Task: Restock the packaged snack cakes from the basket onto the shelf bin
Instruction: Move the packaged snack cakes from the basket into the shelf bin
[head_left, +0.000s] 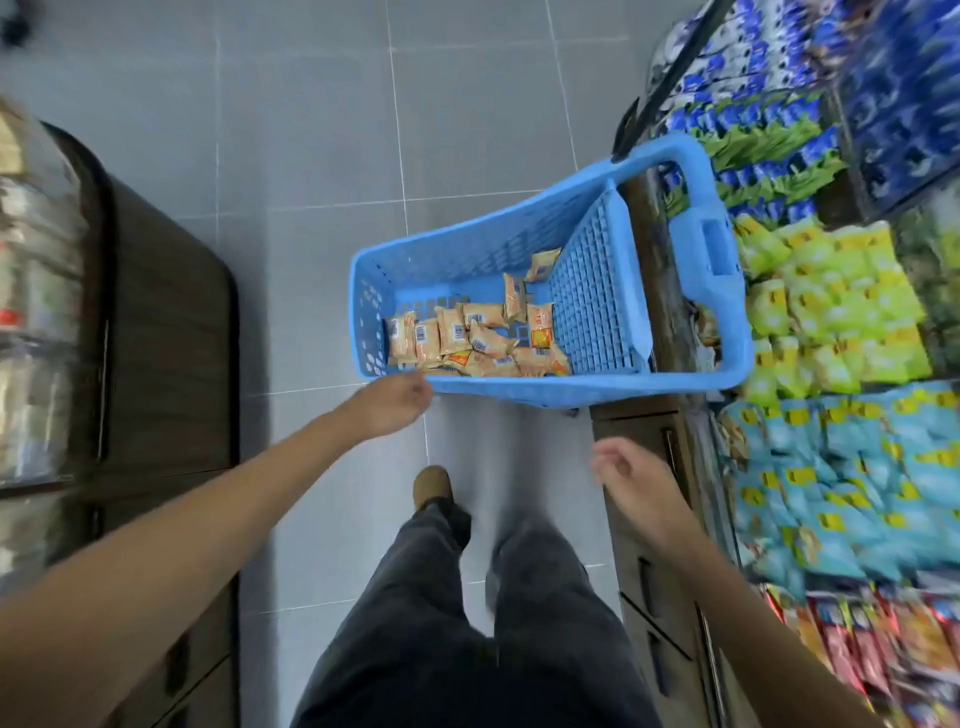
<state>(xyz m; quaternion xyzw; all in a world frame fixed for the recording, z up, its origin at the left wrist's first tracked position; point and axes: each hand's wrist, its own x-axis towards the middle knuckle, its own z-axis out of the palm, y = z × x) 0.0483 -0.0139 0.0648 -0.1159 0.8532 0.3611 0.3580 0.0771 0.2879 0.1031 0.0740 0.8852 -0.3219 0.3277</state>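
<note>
The left hand (387, 408) gripped the blue basket's (519, 387) near rim; the right hand (631, 480) hung spread. Snack cakes (470, 338) lay inside. Steadying the basket before reaching seemed wise.

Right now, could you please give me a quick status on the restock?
Left hand grips basket rim. Right hand open, empty. Snack cakes all in basket. Nothing blocking.

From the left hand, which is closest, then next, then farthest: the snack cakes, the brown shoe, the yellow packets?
1. Snack cakes, in the basket just above the left hand.
2. Brown shoe, on the floor below.
3. Yellow packets, on the right-side shelf.
</note>
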